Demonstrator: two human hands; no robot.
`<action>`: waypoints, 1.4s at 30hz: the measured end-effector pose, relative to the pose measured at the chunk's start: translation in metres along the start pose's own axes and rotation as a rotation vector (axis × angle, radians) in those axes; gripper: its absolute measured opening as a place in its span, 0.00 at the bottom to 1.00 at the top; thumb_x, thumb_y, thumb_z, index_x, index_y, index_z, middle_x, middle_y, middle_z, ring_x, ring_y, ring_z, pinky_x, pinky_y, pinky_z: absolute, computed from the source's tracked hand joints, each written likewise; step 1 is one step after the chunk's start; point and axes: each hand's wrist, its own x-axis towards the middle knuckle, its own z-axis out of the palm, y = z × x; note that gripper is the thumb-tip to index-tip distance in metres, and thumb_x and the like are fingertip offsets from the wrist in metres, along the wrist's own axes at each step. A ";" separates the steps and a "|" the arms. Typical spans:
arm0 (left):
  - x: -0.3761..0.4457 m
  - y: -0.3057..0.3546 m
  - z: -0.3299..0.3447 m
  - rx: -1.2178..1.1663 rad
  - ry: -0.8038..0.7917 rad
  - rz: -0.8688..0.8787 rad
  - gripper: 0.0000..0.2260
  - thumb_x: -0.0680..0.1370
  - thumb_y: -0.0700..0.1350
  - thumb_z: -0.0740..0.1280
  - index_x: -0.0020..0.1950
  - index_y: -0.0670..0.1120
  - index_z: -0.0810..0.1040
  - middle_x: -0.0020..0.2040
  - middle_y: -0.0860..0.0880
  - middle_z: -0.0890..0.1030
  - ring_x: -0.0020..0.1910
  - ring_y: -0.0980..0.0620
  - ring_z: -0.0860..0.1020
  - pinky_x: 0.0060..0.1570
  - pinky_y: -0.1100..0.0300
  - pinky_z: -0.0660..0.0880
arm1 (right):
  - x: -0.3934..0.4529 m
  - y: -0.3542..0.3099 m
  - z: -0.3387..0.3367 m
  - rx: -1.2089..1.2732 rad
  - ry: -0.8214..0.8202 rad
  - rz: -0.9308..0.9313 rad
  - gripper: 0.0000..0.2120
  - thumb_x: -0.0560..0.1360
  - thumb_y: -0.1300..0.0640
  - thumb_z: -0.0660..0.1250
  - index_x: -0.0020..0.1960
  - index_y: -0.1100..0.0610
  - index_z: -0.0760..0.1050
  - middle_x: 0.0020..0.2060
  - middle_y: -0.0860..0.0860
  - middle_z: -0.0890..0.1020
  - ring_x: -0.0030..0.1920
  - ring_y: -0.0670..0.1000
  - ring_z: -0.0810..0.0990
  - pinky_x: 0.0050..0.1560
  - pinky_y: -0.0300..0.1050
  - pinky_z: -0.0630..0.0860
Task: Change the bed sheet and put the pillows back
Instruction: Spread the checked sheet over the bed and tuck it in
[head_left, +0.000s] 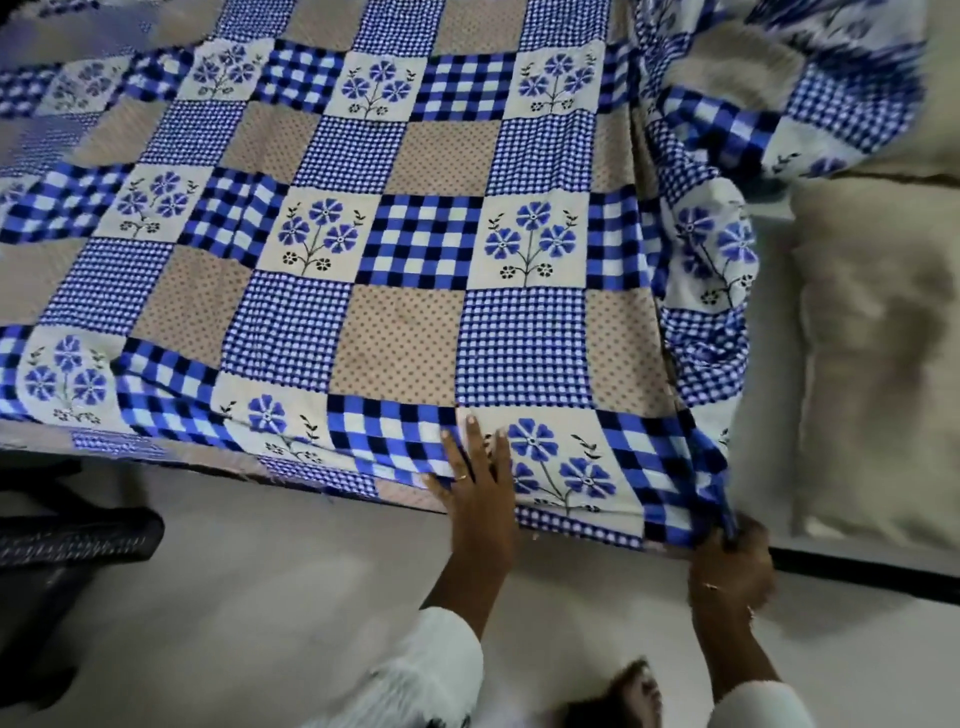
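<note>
A blue, white and beige patchwork bed sheet (405, 249) with flower squares lies spread across the bed. My left hand (475, 478) rests flat on the sheet at the near edge, fingers straight. My right hand (732, 561) grips a bunched fold of the sheet at the near right, where the fabric gathers into a ridge running up the right side. The bare cream mattress (872, 332) shows to the right of that ridge. No pillows are in sight.
A pale floor (260, 613) runs along the near side of the bed. A dark object with a patterned cloth (72, 540) sits at the lower left. A black bed-frame edge (862, 566) runs under the mattress at right. My foot (628, 691) shows at the bottom.
</note>
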 end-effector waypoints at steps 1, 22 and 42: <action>-0.005 0.007 0.003 -0.007 0.014 -0.013 0.57 0.54 0.60 0.80 0.74 0.41 0.54 0.74 0.35 0.57 0.71 0.29 0.55 0.53 0.30 0.69 | -0.005 -0.001 -0.004 -0.011 -0.084 0.023 0.13 0.76 0.65 0.62 0.59 0.68 0.73 0.52 0.69 0.78 0.54 0.68 0.75 0.54 0.54 0.70; -0.072 0.056 0.021 -0.495 0.085 0.136 0.49 0.65 0.48 0.76 0.76 0.57 0.47 0.78 0.48 0.43 0.68 0.32 0.64 0.56 0.43 0.75 | -0.012 -0.014 0.002 -0.143 -0.201 -0.190 0.22 0.71 0.63 0.70 0.61 0.69 0.68 0.56 0.68 0.74 0.58 0.68 0.72 0.56 0.60 0.70; -0.035 0.112 -0.046 -0.414 0.196 0.204 0.15 0.64 0.50 0.72 0.47 0.45 0.80 0.47 0.46 0.79 0.48 0.47 0.76 0.44 0.56 0.78 | 0.047 -0.046 -0.018 -0.074 -0.148 0.162 0.14 0.78 0.63 0.58 0.59 0.71 0.72 0.57 0.68 0.76 0.58 0.65 0.75 0.57 0.57 0.71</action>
